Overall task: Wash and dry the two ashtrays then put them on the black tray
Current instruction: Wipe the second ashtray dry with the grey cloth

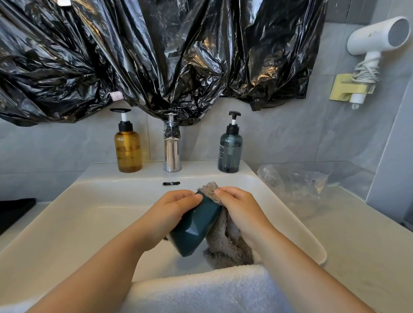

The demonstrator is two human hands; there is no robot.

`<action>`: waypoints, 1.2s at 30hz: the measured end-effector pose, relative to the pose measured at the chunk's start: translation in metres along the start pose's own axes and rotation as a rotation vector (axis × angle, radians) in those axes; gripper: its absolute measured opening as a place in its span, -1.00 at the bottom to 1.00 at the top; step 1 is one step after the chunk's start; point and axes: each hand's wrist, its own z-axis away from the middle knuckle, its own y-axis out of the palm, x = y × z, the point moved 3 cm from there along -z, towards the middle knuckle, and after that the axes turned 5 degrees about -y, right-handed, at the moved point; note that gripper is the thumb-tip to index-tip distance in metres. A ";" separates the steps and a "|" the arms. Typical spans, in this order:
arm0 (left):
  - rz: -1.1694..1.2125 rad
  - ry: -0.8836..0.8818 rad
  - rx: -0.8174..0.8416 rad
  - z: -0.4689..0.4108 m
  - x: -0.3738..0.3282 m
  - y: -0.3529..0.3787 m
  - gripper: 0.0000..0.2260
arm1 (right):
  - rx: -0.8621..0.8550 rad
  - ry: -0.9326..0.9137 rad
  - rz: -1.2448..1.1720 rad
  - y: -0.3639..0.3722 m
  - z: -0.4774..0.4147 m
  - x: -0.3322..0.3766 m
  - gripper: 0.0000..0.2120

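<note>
Over the white sink (56, 229), my left hand (170, 210) grips a dark teal ashtray (196, 226), tilted on its side with its underside toward me. My right hand (240, 206) holds a grey fluffy cloth (224, 243) pressed against the ashtray's right edge; the cloth hangs down into the basin. The ashtray's inside is hidden. A black tray (2, 219) lies on the counter at the far left, partly cut off. I see no second ashtray.
A chrome tap (172, 149) stands behind the basin between an amber pump bottle (127, 148) and a dark blue pump bottle (230, 149). A white towel (201, 300) drapes the sink's front edge. Crumpled clear plastic (294, 185) lies on the right counter. A hairdryer (375, 39) hangs on the wall.
</note>
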 end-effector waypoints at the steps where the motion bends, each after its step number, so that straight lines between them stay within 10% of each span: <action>1: -0.002 -0.001 0.013 0.000 0.000 0.001 -0.76 | 0.029 -0.029 0.009 0.003 0.002 0.001 -0.77; 17: -0.134 0.069 -0.022 -0.001 0.003 0.001 -0.80 | -0.030 -0.336 0.354 0.007 0.005 0.009 -0.73; 26: 0.030 0.092 0.017 0.000 0.001 -0.004 -0.84 | -0.035 0.038 0.171 -0.008 -0.002 0.000 -0.63; 36: 0.108 -0.076 -0.070 -0.002 0.002 0.001 -0.64 | 0.013 -0.073 0.161 0.000 0.005 0.006 -0.68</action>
